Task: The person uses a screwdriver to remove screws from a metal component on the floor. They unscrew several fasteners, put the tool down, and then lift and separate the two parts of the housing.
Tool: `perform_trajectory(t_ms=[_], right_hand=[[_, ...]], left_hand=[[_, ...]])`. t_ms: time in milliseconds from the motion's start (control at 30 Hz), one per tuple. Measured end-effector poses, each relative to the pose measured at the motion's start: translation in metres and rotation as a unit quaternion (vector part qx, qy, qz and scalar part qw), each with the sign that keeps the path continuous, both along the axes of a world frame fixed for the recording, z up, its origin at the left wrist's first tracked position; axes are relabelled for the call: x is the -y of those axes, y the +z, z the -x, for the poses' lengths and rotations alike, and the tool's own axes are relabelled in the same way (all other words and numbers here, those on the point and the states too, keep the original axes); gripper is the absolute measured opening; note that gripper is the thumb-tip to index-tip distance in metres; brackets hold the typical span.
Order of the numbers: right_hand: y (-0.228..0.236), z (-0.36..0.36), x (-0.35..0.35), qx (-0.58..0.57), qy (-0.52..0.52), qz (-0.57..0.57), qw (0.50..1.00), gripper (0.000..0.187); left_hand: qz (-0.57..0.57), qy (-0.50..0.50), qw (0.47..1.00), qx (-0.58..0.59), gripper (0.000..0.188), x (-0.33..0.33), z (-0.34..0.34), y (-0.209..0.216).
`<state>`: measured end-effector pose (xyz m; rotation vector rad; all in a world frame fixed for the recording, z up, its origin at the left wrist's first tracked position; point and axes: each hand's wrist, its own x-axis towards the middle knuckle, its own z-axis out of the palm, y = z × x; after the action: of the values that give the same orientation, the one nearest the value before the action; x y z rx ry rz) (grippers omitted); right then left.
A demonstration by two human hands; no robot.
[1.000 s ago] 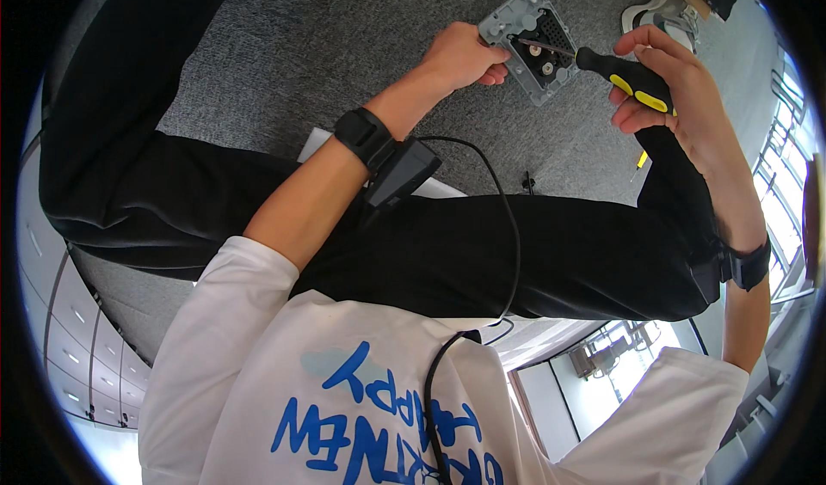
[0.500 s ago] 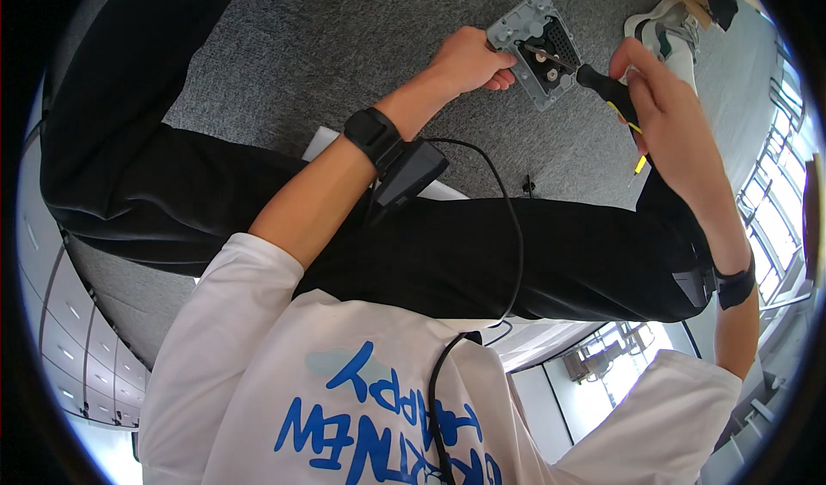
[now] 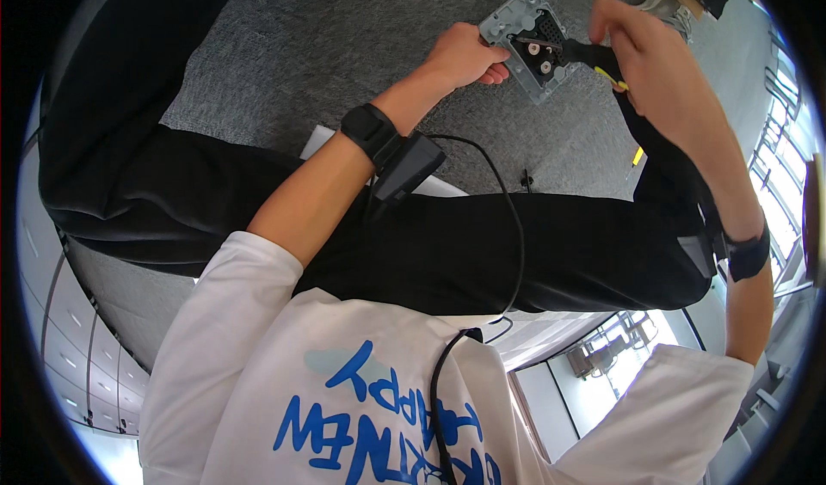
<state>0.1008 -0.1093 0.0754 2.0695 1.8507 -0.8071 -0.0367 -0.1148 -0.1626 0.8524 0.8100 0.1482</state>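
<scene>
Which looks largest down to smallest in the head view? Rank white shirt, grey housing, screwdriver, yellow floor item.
1. White shirt
2. Grey housing
3. Screwdriver, partly hidden by the right hand
4. Yellow floor item

Gray carpet [image 3: 284, 72] laid out. White cupboards [image 3: 73, 343] lined up past left edge, bright windows [image 3: 768, 175] seen past right.

Grey casing [image 3: 519, 21] with 2 seemingly cream discs [image 3: 533, 49]; black screwdriver [image 3: 589, 53], yellow accents; mottled grey carpet [image 3: 327, 64].

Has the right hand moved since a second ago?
Yes: the right hand has shifted left, toward the grey casing, judged against the small black object on the carpet.
</scene>
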Motion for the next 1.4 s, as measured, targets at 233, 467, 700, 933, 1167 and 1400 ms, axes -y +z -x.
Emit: perform_trajectory(t_ms=[233,467,700,933,1167,1400], right_hand=[[0.000,0.007,-0.004,-0.027,-0.123,0.041,0.991,0.021],[-0.002,0.011,0.020,0.033,0.012,0.025,0.999,0.015],[-0.005,0.007,0.008,0.116,0.214,0.006,0.970,0.040],[-0.012,0.011,0.016,0.129,0.254,0.005,0.959,0.027],[-0.015,0.013,0.014,0.158,0.240,0.029,0.957,0.022],[-0.015,0.018,0.003,0.120,0.181,0.011,0.976,0.019]], left_hand=[[-0.002,-0.009,1.000,-0.007,0.021,0.001,0.001,-0.003],[-0.016,-0.006,1.000,-0.008,0.021,0.000,0.002,-0.003],[-0.015,-0.007,1.000,0.000,0.022,0.000,-0.002,0.003],[0.001,0.001,1.000,-0.009,0.022,0.002,0.000,-0.001],[-0.023,0.012,0.999,-0.024,0.021,0.003,-0.005,-0.002],[-0.011,0.020,1.000,-0.020,0.020,0.003,-0.002,-0.001]])
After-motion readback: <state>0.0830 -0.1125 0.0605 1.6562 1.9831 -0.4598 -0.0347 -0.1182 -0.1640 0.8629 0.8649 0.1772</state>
